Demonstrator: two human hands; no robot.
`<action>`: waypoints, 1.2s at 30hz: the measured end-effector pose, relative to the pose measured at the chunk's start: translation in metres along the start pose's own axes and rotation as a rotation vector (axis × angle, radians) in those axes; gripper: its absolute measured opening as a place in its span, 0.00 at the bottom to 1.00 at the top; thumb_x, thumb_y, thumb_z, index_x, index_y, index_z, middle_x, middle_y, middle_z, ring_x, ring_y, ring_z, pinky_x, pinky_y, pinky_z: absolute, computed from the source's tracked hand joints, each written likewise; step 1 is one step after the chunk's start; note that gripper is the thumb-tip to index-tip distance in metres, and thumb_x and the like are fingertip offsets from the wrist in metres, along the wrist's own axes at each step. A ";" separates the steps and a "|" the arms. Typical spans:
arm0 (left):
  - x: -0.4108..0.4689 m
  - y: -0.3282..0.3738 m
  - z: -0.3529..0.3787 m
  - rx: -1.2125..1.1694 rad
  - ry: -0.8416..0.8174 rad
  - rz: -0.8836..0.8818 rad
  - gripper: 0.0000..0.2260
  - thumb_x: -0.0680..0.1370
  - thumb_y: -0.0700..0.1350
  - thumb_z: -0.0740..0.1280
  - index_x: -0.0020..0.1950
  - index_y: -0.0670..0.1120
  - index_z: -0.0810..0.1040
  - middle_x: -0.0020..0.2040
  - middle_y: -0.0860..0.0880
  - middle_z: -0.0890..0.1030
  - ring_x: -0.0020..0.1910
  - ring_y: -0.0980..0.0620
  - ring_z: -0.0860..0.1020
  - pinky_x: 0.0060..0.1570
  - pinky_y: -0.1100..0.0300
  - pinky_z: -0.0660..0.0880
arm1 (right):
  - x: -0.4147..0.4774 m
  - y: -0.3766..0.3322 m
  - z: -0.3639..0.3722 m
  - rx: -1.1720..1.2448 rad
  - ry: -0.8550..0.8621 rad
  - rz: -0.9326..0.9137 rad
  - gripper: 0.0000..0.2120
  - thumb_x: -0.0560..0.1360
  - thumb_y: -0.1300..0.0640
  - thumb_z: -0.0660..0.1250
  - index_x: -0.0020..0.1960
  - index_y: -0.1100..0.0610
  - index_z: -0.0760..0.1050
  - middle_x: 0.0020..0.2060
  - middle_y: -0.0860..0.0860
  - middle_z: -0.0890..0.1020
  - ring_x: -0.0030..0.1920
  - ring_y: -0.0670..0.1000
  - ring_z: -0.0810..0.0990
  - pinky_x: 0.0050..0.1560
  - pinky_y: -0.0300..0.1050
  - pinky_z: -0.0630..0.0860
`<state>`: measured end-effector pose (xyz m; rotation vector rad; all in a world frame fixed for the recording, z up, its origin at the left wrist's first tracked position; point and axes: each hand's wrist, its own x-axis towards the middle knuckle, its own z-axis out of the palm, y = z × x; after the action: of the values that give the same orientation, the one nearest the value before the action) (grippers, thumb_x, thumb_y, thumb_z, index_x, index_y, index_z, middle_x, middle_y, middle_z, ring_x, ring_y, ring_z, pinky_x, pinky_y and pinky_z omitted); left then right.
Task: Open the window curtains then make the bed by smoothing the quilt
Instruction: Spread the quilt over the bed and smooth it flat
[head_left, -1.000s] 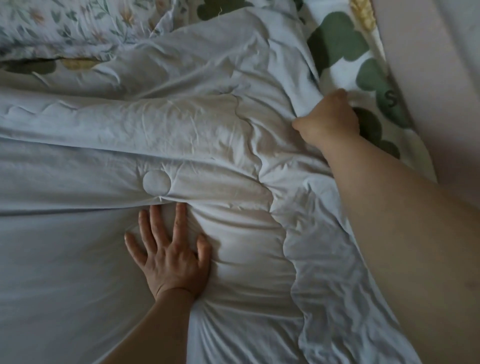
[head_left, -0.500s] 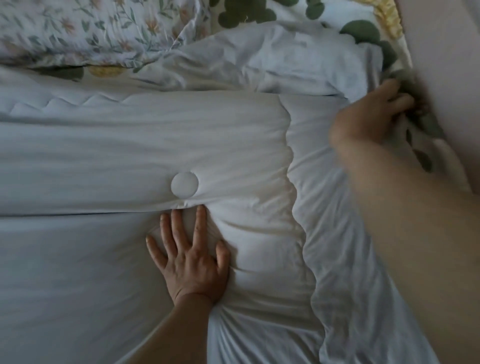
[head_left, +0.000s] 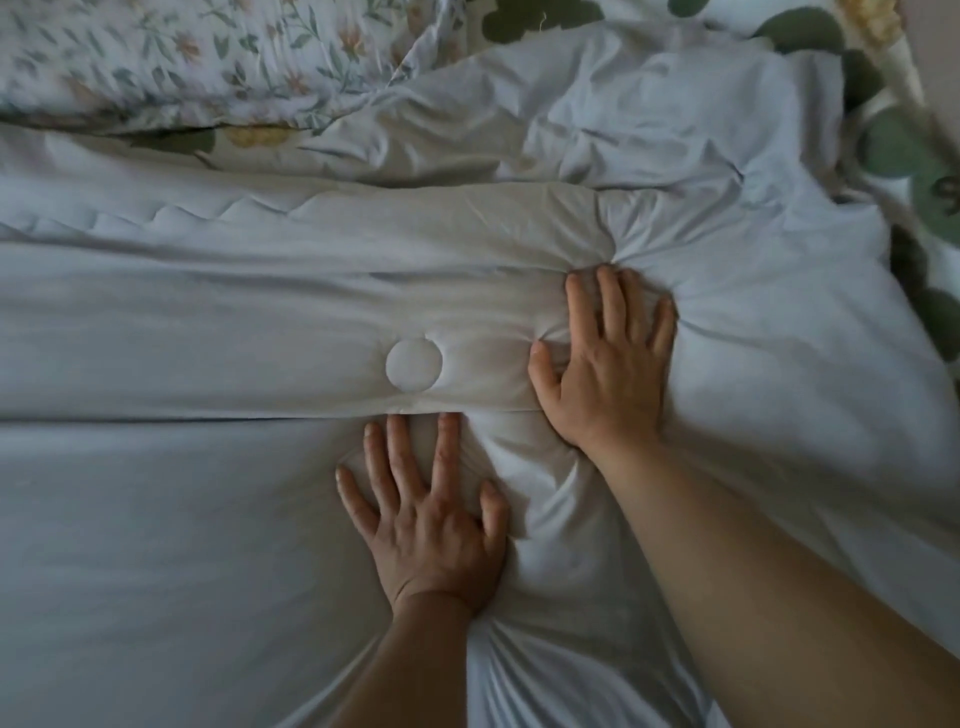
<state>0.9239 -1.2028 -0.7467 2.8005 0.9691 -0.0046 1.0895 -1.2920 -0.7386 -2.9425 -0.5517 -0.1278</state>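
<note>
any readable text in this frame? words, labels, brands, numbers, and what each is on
No text reads clearly.
Dark mark on the leaf-print sheet, at the right edge: may be printed lettering, but it is cut off by the frame and blurred, so unreadable.
quilt: no text; its round stitched patch is blank.
Floral pillowcase: pattern only, no text.

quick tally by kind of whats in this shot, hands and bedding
hands: 2, left hand and right hand, both flat on the quilt
white quilt: 1
floral pillow: 1
leaf-print sheet: 1
total: 5
</note>
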 end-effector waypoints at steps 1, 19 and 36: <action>-0.001 0.001 -0.001 -0.008 0.003 0.003 0.33 0.69 0.60 0.57 0.75 0.57 0.62 0.76 0.42 0.59 0.76 0.42 0.54 0.71 0.38 0.45 | 0.000 0.001 0.000 0.003 0.004 -0.005 0.33 0.72 0.40 0.57 0.74 0.53 0.63 0.73 0.56 0.64 0.75 0.58 0.59 0.73 0.63 0.51; 0.091 -0.007 -0.010 -0.022 0.048 -0.121 0.34 0.70 0.61 0.52 0.77 0.61 0.53 0.79 0.47 0.50 0.77 0.45 0.47 0.73 0.39 0.40 | 0.013 -0.002 -0.001 0.138 0.101 -0.072 0.28 0.70 0.44 0.61 0.69 0.53 0.71 0.72 0.60 0.64 0.72 0.61 0.63 0.72 0.63 0.54; 0.096 -0.013 -0.010 0.002 0.017 -0.105 0.35 0.67 0.61 0.58 0.76 0.59 0.58 0.77 0.44 0.59 0.76 0.43 0.56 0.72 0.39 0.47 | 0.232 -0.086 -0.041 0.041 -0.428 -0.329 0.30 0.74 0.60 0.64 0.73 0.51 0.57 0.69 0.61 0.62 0.65 0.63 0.69 0.59 0.54 0.71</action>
<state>0.9914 -1.1323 -0.7444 2.7523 1.1188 0.0043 1.2710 -1.1374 -0.6618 -2.8162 -1.0763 0.4830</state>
